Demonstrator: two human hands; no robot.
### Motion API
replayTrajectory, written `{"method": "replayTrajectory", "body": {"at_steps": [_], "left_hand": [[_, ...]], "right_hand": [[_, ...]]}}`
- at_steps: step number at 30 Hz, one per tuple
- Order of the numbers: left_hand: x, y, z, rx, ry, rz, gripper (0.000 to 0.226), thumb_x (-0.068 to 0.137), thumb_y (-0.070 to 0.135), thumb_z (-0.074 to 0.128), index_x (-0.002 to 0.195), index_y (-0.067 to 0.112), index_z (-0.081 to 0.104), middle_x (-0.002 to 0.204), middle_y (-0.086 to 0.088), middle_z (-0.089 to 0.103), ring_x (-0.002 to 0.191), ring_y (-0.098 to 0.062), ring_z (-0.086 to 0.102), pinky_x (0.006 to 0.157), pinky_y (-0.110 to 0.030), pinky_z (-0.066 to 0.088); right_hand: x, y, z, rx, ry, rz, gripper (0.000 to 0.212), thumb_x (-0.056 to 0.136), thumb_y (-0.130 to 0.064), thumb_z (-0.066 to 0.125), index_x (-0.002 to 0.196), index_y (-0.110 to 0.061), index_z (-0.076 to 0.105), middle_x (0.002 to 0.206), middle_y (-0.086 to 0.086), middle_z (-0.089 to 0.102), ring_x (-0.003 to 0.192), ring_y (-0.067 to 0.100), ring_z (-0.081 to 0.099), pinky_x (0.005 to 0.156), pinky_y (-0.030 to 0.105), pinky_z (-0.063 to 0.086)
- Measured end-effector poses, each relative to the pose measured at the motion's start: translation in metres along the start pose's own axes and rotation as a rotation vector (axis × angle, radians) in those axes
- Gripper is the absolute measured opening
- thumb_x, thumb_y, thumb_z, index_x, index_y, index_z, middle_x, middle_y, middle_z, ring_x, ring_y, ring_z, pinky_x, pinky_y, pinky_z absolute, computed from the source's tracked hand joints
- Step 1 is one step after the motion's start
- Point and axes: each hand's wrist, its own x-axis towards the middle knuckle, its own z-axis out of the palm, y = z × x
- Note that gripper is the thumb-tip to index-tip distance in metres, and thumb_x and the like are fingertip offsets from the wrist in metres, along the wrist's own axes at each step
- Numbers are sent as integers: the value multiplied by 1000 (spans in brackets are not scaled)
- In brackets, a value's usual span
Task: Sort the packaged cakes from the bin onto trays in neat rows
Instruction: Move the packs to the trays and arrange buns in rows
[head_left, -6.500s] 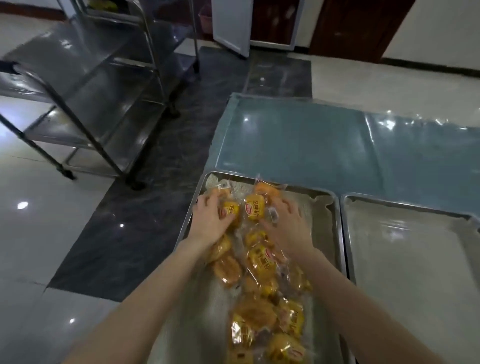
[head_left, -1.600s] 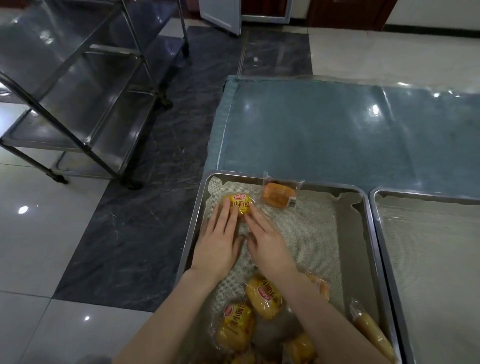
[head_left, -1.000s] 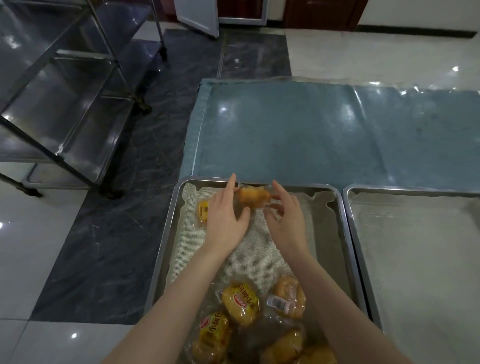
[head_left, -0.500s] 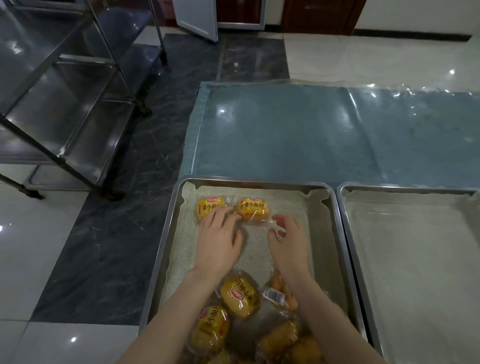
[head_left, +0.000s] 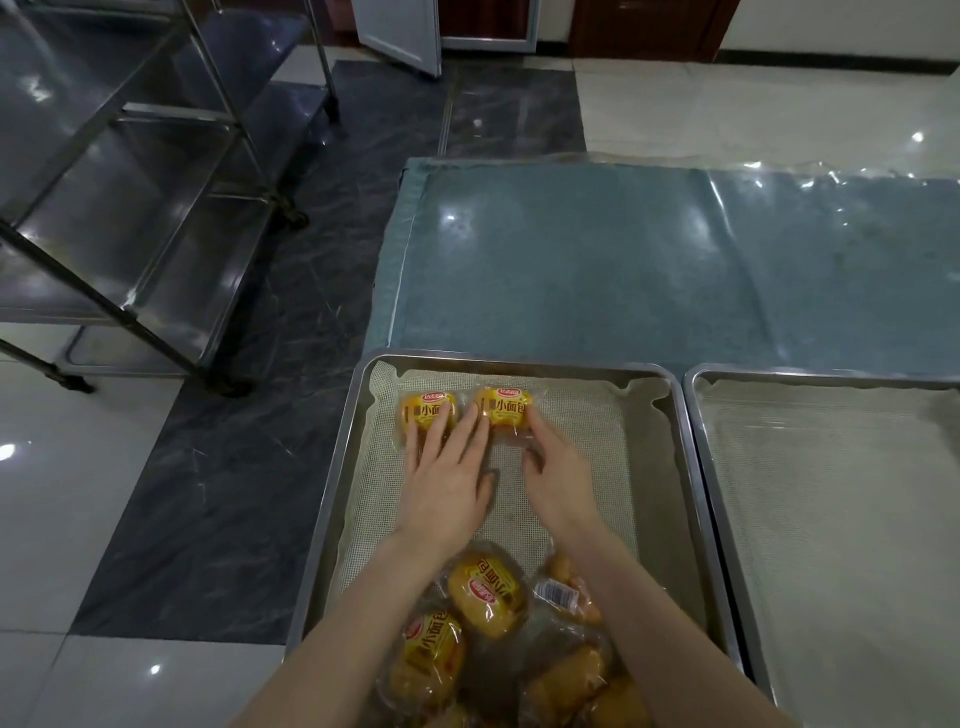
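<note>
Two metal trays side by side on the blue surface, near its front edge. Clear film over this surface, shiny with spots of light. Left tray lined with a pale mesh liner; right tray lined in the same way.

In the far left corner of the left tray, a first cake and a second cake, each in a clear wrapper with the yellow label up. Both flat on the liner, in one row along the far wall, just beside each other. Wrappers touching or only very close: cannot tell.

Left hand palm down over the liner, its fingers straight and a little spread. Tips resting on the near edges of both cakes, holding nothing. Right hand palm down next to it, its fingers relaxed and slightly bent. Tips touching the near right corner of the second cake, with no grip around it as far as visible.

At the near end of the left tray, between and under the two forearms, a pile of cakes in the same wrappers. Lying in disorder, partly one over another, some label up, some turned over.

To the left of the surface, a steel rack with shelves, standing on the floor of dark and pale tiles.
</note>
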Motion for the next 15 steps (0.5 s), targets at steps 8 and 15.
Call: {"method": "replayTrajectory", "body": {"at_steps": [8,15], "left_hand": [[3,10,-10,-21,-19,-15,61,100,49,32,153,25,14,161,8,10,148,-18,-11,118,-50,-11],[7,-19,-18,-87,136,-150,63,93,32,59,149,25,31,158,-2,24,148,-24,13,120,-46,17]], "right_hand": [[-1,4,-7,30,-14,30,60,96,-9,52,148,-31,31,141,-7,50,117,6,53,97,24,50],[3,-2,-12,-124,-1,-37,54,98,-24,51,148,-36,31,157,-5,22,137,14,36,109,31,39]]}}
